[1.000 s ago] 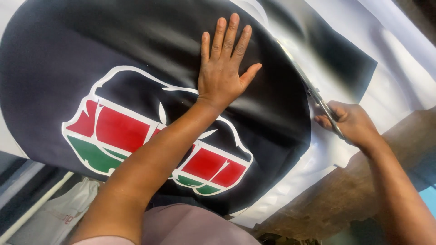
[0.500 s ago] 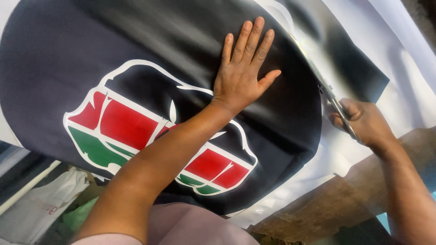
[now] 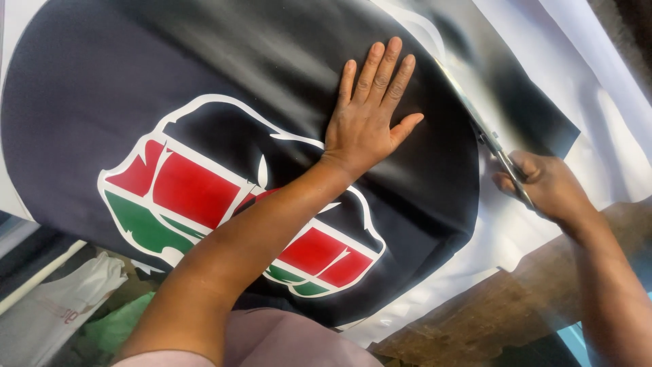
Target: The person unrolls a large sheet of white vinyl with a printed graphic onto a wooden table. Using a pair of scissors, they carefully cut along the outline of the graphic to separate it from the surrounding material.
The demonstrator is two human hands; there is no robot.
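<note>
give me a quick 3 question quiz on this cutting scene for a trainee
1. True or false: the left hand lies flat, fingers spread, on the black printed sheet.
2. Which tool does the right hand hold? A) scissors B) knife C) ruler
3. Fill in: the blades run along the black disc's ____ edge, as seen in the head view.

Key
1. True: the palm presses on the black area just above the red, green and white emblem.
2. A: scissors, blades pointing up and away from the person.
3. Right: beside the white margin.
</note>
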